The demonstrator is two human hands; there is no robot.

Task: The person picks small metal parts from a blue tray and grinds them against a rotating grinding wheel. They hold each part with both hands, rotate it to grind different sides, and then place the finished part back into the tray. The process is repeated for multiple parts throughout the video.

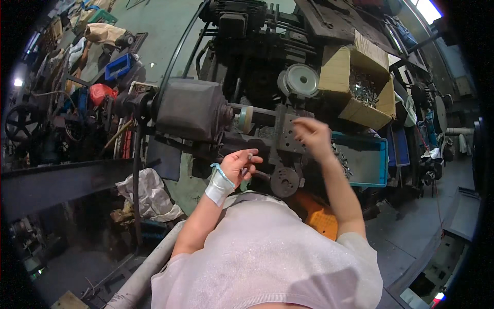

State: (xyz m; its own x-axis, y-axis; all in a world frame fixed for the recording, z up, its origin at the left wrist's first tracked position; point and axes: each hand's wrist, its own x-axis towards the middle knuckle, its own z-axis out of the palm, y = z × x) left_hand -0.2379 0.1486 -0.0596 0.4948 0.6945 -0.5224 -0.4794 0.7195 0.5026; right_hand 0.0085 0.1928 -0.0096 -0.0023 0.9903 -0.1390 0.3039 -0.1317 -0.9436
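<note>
My left hand (pixel 240 165), its wrist wrapped in a white band, is held in front of the lathe-like machine (pixel 188 108). Its fingers curl around small metal parts (pixel 250 156), one showing at the fingertips. To the right, my right hand (pixel 313 137) hovers over the drilled metal block (pixel 291 135) of the machine. Those fingers are bent and pressed together; whatever they may hold is hidden. Left of the block is the chuck (pixel 246 118) with a pale green and tan ring. A round handwheel (pixel 284 181) sits nearest my body, and a larger wheel (pixel 301 80) stands behind the block.
An open cardboard box (pixel 337 72) of small metal parts stands at the right. Below it, a blue tray (pixel 368 159) holds more such pieces. An orange thing (pixel 319 217) lies by my waist. A motor (pixel 234 23) is at the back, and a crumpled sack (pixel 149 193) lies left.
</note>
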